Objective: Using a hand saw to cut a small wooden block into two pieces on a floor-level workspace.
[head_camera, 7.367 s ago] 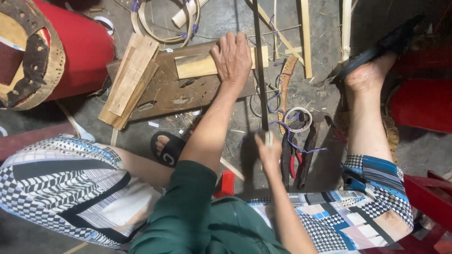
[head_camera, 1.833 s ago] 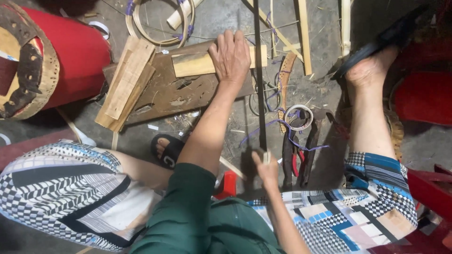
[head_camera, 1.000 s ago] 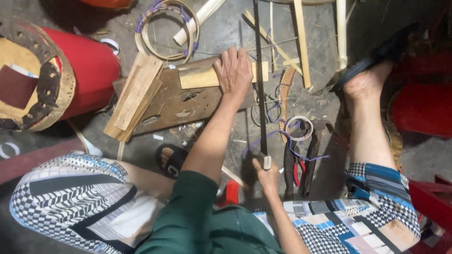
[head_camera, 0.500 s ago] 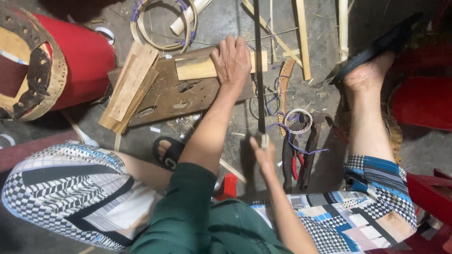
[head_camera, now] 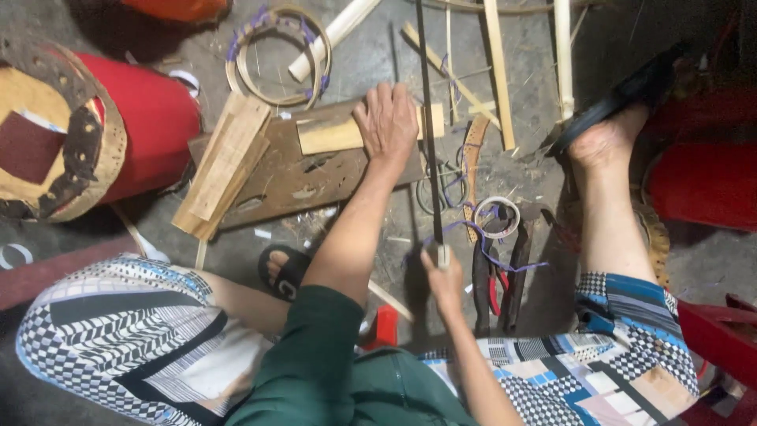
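Your left hand (head_camera: pixel 386 122) flat, fingers spread, pressing pale wood block (head_camera: pixel 341 134) onto worn brown board (head_camera: pixel 303 170). Your right hand (head_camera: pixel 443 278) pinched shut on near end of long dark blade (head_camera: pixel 426 126); blade runs away from grip, passing just right of left hand, across block end. Pliers (head_camera: pixel 495 285), tape roll (head_camera: pixel 497 217) just right of grip. Red drum (head_camera: pixel 95 138) far left.
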